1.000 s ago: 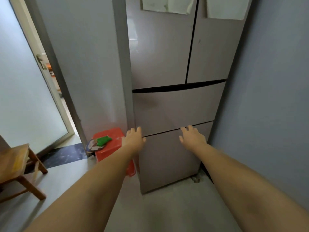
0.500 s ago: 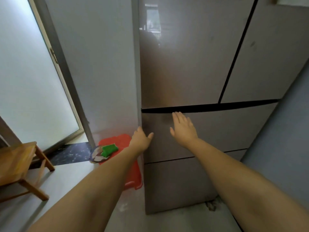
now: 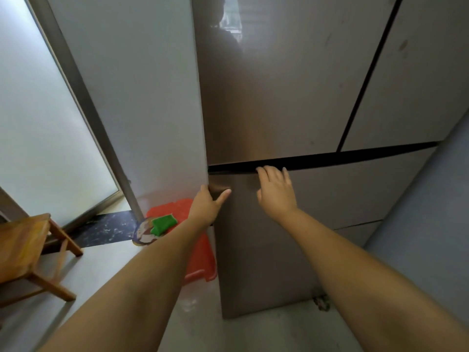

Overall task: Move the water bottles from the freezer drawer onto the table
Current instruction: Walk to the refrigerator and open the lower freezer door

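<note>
While we face the tall bronze-grey refrigerator (image 3: 279, 97), a frosted glass door (image 3: 38, 123) fills our far left, with a brown wooden stool (image 3: 28, 247) on the grey floor (image 3: 106, 273) below it. Next comes an orange-red plastic stool (image 3: 200, 252) beside the refrigerator's left side, carrying a green sponge (image 3: 163, 223) and a round patterned item we cannot identify. Our left hand (image 3: 206, 205) grips the left edge of the upper freezer drawer (image 3: 355, 189), thumb on its front and fingers wrapped out of sight round the side. Our right hand (image 3: 275, 191) hooks its curled fingers over that drawer's top edge, into the dark gap. The drawer sits closed, so the water bottles are hidden from us. A blue-grey wall (image 3: 431, 224) stands at right.
</note>
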Demonstrator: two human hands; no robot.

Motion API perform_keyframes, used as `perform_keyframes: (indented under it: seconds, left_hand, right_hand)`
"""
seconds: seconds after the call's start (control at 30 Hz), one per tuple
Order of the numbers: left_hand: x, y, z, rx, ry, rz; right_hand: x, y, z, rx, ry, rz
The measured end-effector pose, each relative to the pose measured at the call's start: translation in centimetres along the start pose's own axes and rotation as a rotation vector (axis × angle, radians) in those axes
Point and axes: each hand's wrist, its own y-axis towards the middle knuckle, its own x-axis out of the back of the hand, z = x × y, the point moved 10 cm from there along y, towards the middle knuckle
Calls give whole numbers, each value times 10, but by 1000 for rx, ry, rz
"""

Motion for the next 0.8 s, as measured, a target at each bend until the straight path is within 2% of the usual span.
perform_keyframes:
  seconds: [0.17, 0.27, 0.33, 0.4, 0.53, 0.6, 0.73, 0.8]
  left_hand:
    - [-8, -77, -13, -136, 210, 1]
    - [-27, -139, -28, -288, 476, 108]
    - [-43, -187, -43, -449, 716, 214]
    - [-52, -223, -55, -582, 875, 269]
    - [-52, -255, -88, -615, 818, 180]
    - [-71, -264, -121, -687, 774, 148]
    - [-149, -305, -204, -967, 639, 250]
    - [-189, -320, -228, -1055, 640, 334]
  right_hand:
    - [17, -65, -11, 31, 66, -140]
    - [35, -118, -31, 64, 109, -224]
    - [50, -161, -47, 72, 145, -272]
    - [62, -194, -65, 35, 197, -261]
    - [101, -253, -103, -60, 270, -273]
    - [123, -275, -126, -157, 351, -255]
    - [180, -315, -166, -389, 474, -309]
    - [200, -332, -174, -433, 428, -248]
